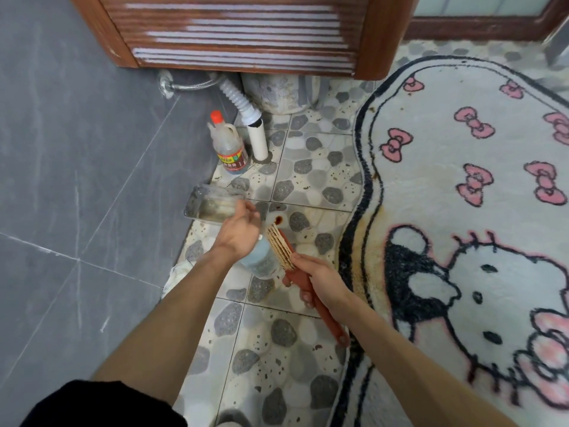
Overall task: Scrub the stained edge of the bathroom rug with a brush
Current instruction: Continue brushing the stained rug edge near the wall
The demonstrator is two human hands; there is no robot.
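Note:
The white bathroom rug (462, 186) with pink bows and a black border lies on the right. Its left edge (365, 245) is stained yellow-brown. My right hand (317, 280) grips the red handle of a brush (281, 249) just left of that edge. The tan bristles face up and the brush is off the rug. My left hand (240, 229) holds a clear plastic bottle (261, 260) tilted right beside the bristles. The hand hides the bottle's neck.
A red-capped sauce bottle (229, 147) and a white drain pipe (258, 140) stand under the wooden cabinet (246, 32). A clear plastic box (209, 204) sits by the grey wall. A dark spill (278, 220) marks the pebble floor. A white cloth (181, 272) lies at the left.

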